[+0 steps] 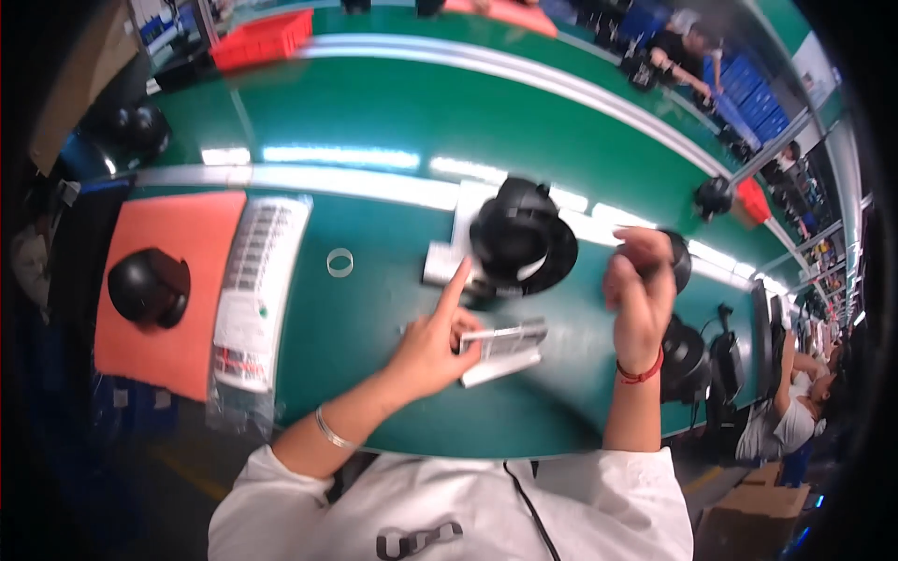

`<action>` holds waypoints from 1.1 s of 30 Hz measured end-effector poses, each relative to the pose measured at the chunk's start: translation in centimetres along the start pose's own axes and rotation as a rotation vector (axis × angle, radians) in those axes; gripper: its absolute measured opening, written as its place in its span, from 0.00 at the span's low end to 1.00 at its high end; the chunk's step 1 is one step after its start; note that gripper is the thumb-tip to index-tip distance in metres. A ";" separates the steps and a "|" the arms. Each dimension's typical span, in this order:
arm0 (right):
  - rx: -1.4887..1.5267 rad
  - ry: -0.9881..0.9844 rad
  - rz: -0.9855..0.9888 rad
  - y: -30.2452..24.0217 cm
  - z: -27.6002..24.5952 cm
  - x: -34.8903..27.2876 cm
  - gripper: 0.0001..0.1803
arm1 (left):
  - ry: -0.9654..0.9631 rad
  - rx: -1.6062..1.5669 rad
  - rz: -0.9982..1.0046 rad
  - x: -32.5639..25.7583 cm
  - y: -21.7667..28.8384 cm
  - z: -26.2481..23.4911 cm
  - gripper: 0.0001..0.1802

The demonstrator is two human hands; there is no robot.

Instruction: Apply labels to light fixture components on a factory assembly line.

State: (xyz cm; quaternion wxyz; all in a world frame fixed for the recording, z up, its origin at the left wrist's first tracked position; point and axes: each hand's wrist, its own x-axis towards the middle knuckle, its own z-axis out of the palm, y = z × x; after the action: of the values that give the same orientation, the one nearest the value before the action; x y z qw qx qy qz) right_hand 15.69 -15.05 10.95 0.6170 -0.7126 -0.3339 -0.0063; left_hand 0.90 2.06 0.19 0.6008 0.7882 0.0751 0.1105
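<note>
My left hand is over the green bench, index finger stretched out and the other fingers closed on a flat white-and-grey piece, perhaps a small stack of label sheets. Just beyond that fingertip stands a black dome-shaped device with a round base, beside a small white box. My right hand is raised to the right of this device, its fingers curled and slightly blurred. Whatever they may pinch cannot be made out. Behind the right hand another black round device is partly hidden.
On the left, an orange mat carries a black dome device, next to a bagged printed sheet. A clear ring lies on the bench. More black devices stand at the right. Beyond is a green conveyor with a red bin.
</note>
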 end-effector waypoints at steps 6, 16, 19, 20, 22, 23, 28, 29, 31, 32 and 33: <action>-0.874 -0.568 -0.178 -0.8 1.3 6.4 0.20 | -0.089 -0.048 -0.119 -0.4 -1.7 -0.4 0.55; -1.262 -0.222 -0.475 12.8 5.3 15.7 0.07 | -0.131 0.046 -0.107 0.6 -1.4 -0.7 0.54; -1.371 -0.216 -0.467 18.8 7.0 17.8 0.08 | -0.113 0.012 -0.138 0.5 -0.3 -0.7 0.53; -1.379 -0.211 -0.457 20.1 7.1 18.3 0.07 | -0.112 0.021 -0.141 0.6 -0.9 -0.6 0.53; -1.358 -0.322 -0.316 20.8 6.7 18.8 0.08 | -0.104 -0.002 -0.123 0.4 -1.8 -0.3 0.52; -1.364 -0.391 -0.242 20.7 6.4 18.9 0.10 | -0.100 -0.015 -0.121 0.6 -1.8 -0.3 0.52; -1.041 -0.185 0.028 14.8 5.3 12.2 0.16 | -0.126 -0.071 -0.132 0.3 -1.2 -0.6 0.51; -0.994 -0.159 0.064 13.0 5.3 9.0 0.16 | -0.108 -0.073 -0.135 0.1 -1.3 -0.8 0.51; -0.975 -0.088 0.147 10.7 3.3 2.4 0.18 | -0.121 -0.088 -0.171 0.1 -1.0 -0.9 0.50; -0.991 -0.056 0.187 10.4 1.8 -0.1 0.20 | -0.106 -0.093 -0.167 0.1 -1.2 -0.9 0.50; -1.076 -0.014 0.271 10.3 0.1 -1.8 0.21 | -0.101 -0.101 -0.160 0.3 -1.3 -0.7 0.50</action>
State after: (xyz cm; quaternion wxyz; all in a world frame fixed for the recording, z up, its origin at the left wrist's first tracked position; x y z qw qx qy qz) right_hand 19.18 -15.97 1.15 0.1588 -0.9639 -0.1931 -0.0918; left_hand 1.01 3.14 -0.88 0.6498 0.7528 0.1018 0.0258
